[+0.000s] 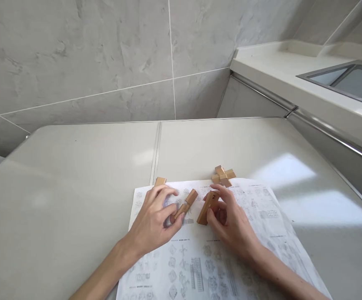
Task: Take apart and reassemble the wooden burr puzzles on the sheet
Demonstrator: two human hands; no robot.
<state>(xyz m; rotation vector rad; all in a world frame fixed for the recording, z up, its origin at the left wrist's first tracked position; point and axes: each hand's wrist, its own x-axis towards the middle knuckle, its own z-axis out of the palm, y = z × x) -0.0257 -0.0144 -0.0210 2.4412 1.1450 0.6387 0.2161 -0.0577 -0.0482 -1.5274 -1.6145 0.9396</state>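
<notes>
My left hand (156,216) pinches a notched wooden puzzle piece (186,204) between thumb and fingers, tilted up to the right. In my right hand (230,216) is another wooden puzzle piece (208,207), marked with a "2" near its upper end and held at a slant. The two pieces are apart, a short gap between them. Both hands are over a printed instruction sheet (187,266) with small diagrams. Past my right hand, a cross-shaped group of joined wooden pieces (223,176) lies at the sheet's far edge. One more wooden piece (160,181) shows behind my left hand, partly hidden.
The pale table (74,187) has a seam (156,154) running away from me. Behind it rises a grey tiled wall (106,54). A white counter (271,68) with a sink (349,81) stands higher on the right, beside the table.
</notes>
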